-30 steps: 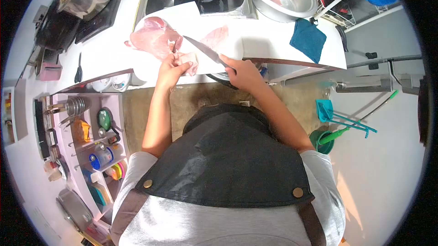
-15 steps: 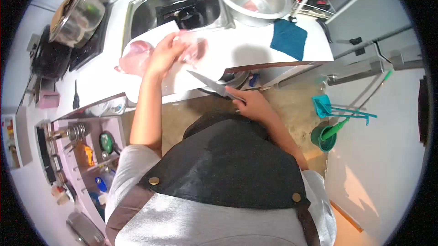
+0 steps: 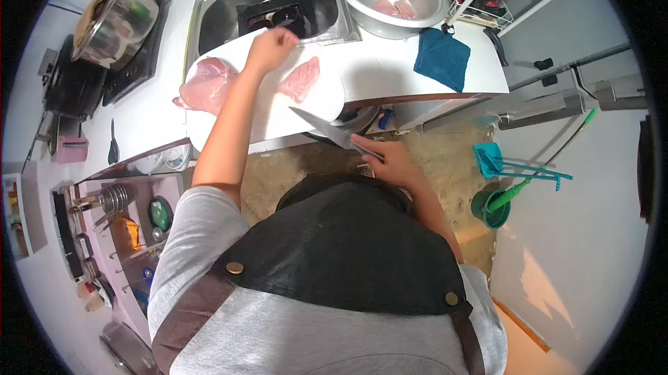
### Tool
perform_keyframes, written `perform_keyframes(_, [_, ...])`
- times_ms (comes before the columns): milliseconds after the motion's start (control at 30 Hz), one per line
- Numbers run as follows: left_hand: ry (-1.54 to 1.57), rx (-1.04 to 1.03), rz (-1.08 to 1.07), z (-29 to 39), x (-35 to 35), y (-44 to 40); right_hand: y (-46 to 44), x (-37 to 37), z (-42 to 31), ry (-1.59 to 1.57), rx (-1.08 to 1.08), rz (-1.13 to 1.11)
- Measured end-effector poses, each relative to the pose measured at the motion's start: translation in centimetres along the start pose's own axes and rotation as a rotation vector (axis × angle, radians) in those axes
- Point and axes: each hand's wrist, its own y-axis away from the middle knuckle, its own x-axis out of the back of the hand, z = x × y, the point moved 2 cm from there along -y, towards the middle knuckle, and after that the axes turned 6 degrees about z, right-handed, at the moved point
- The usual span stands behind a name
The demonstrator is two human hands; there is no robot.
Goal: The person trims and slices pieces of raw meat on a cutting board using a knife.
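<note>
My right hand (image 3: 390,161) is closed round the handle of a knife (image 3: 323,128), its blade pointing up and left over the near edge of a white cutting board (image 3: 268,121). My left hand (image 3: 271,49) hovers above the far side of the board, fingers loosely curled, with nothing visible in them. Beneath my left forearm, a large piece of raw pink meat (image 3: 206,86) lies on the board's left part. A thinner slice of meat (image 3: 300,79) rests flat to the right of that forearm. The metal bowl (image 3: 358,17) behind the board contains pieces of meat (image 3: 395,8).
A steel sink (image 3: 209,24) is set into the counter behind the board. To the right lies a blue-green cloth (image 3: 442,60). Scissors (image 3: 113,144) and a glass-sided pot (image 3: 118,27) are at the left. A green bucket (image 3: 491,209) stands on the floor at right.
My left hand has moved up and away from the meat on the board. A second piece of meat now shows in the bowl. The knife has shifted only slightly.
</note>
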Motion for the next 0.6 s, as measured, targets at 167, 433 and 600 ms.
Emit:
perform_keyframes(167, [-0.124,0.243,-0.113,-0.2,-0.3,6.6,0.1,2.5,0.9,-0.069,-0.116,0.14])
perform_keyframes(433, [-0.131,0.219,0.025,-0.3,-1.9,8.1,-5.0,1.3,-0.6,0.006,0.022,0.253])
perform_keyframes(600, [-0.051,0.361,-0.224,0.2,-1.9,6.8,-5.1,2.0,0.8,-0.101,-0.077,0.304])
